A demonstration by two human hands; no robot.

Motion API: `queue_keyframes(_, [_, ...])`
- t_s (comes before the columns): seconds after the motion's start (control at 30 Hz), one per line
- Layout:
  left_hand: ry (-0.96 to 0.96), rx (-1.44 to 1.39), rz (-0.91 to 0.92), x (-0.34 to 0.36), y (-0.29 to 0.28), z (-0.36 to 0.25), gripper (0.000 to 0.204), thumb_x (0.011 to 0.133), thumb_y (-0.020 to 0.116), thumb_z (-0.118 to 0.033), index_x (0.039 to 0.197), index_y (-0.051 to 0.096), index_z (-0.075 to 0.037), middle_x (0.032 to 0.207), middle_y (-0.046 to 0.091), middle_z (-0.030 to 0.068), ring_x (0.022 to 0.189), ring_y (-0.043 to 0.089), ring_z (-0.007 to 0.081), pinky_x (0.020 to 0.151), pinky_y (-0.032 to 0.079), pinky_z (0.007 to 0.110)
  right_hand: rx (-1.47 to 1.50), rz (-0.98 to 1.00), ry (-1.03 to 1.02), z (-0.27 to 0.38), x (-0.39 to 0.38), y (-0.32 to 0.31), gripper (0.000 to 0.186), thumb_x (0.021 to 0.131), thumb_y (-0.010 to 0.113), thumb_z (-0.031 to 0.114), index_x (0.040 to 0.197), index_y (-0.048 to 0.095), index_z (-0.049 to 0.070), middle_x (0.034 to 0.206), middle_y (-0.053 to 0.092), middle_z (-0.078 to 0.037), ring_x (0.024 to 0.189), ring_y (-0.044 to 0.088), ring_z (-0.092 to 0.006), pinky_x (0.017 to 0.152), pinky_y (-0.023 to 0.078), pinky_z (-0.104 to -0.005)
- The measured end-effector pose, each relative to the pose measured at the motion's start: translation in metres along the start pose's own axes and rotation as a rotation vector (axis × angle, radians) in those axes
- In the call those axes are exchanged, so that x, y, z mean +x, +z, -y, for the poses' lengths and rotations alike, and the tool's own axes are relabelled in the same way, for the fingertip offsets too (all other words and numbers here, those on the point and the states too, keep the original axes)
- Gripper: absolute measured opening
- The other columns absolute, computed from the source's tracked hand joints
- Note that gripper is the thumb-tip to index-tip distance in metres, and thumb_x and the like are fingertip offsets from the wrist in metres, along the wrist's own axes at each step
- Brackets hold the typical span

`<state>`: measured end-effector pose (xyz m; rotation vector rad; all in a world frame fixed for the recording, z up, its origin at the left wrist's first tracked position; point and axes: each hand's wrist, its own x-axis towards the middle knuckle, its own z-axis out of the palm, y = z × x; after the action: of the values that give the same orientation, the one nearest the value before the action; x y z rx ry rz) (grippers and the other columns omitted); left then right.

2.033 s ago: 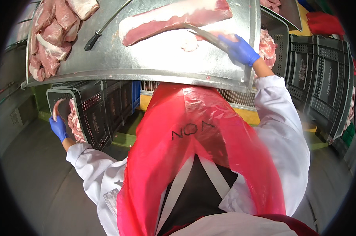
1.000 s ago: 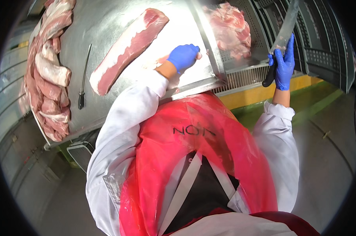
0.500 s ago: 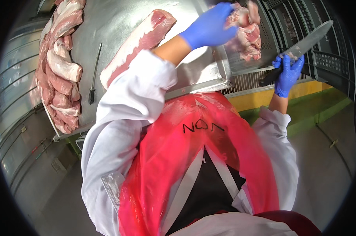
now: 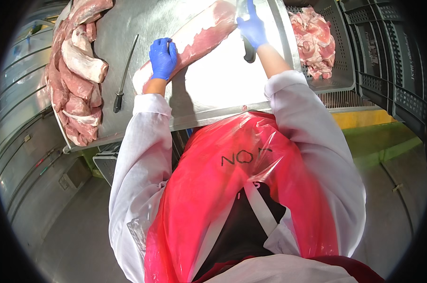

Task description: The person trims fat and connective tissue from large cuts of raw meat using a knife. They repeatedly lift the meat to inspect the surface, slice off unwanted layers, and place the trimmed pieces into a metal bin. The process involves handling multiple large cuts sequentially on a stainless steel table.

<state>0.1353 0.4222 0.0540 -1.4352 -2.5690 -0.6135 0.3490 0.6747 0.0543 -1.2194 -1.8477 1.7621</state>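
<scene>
A long pale pink slab of meat with a white fat layer [image 4: 201, 37] lies diagonally on the steel worktop [image 4: 223, 85]. My left hand [image 4: 163, 59], in a blue glove, grips its near left end with curled fingers. My right hand [image 4: 251, 28], also gloved, holds a black-handled knife [image 4: 249, 52] at the far right end of the slab; the blade points away from me and is partly hidden by glare and fingers. A thin sharpening steel with black handle [image 4: 118, 101] lies just left of the slab. A heap of meat pieces [image 4: 81, 66] lines the worktop's left edge.
A dark perforated crate [image 4: 343, 56] holding trimmings [image 4: 312, 42] stands right of the worktop, beside more dark crates [image 4: 388, 66]. Another crate [image 4: 105, 165] is below the left side. A red plastic apron [image 4: 213, 198] covers my front, below the worktop's raised edge.
My left hand has moved back from the trimmings crate onto the slab. My right hand has brought the knife leftward from over the right-hand crates to the slab's far end.
</scene>
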Motion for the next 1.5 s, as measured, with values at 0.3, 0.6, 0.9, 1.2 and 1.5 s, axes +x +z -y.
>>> queue_keyframes(0.3, [0.011,-0.006,0.013,0.002,0.000,-0.008,0.019,0.094,0.058,-0.022,0.106,0.067,-0.011,0.106,0.064,0.0130,0.097,0.059,0.0361,0.084,0.046,0.049,-0.038,0.059,0.061,-0.014,-0.031,0.027,0.084,0.095,0.060,0.018,0.162,0.009,0.032,0.076,0.065,-0.011,0.061,0.062,-0.0194,0.064,0.056,-0.0366])
queue_keyframes(0.6, [0.001,0.016,0.022,0.008,0.004,-0.008,0.019,0.094,0.057,-0.023,0.104,0.068,-0.010,0.103,0.065,0.0141,0.095,0.060,0.0363,0.083,0.046,0.050,0.007,0.265,0.121,-0.040,-0.168,0.017,0.080,0.093,0.059,0.013,0.162,0.019,0.018,0.118,0.067,-0.016,0.073,0.066,-0.0147,0.072,0.057,-0.0331])
queue_keyframes(0.9, [0.221,0.073,0.141,0.078,0.035,-0.158,0.038,0.083,0.066,-0.038,0.091,0.068,-0.001,0.091,0.069,0.0199,0.090,0.066,0.0383,0.082,0.053,0.046,-0.049,-0.140,-0.097,-0.061,-0.154,-0.084,0.085,0.091,0.061,0.009,0.163,0.017,0.024,0.070,0.060,0.000,0.058,0.054,-0.0075,0.057,0.051,-0.0260])
queue_keyframes(1.2, [-0.402,-0.168,0.437,0.143,0.060,-0.125,0.041,0.083,0.063,-0.035,0.090,0.072,0.005,0.086,0.072,0.0219,0.083,0.070,0.0328,0.075,0.055,0.038,0.180,-0.054,-0.061,-0.025,-0.044,-0.025,0.085,0.091,0.065,0.018,0.162,0.019,0.030,0.077,0.065,-0.009,0.057,0.058,-0.0139,0.059,0.055,-0.0319])
queue_keyframes(1.5, [-0.498,-0.495,0.439,0.140,0.059,-0.121,0.032,0.085,0.066,-0.026,0.082,0.071,0.005,0.064,0.067,0.0113,0.054,0.063,0.0170,0.049,0.049,0.030,-0.036,0.220,-0.065,-0.001,-0.029,0.011,0.078,0.096,0.055,0.014,0.162,0.017,0.029,0.087,0.069,-0.014,0.062,0.063,-0.0197,0.059,0.055,-0.0344])
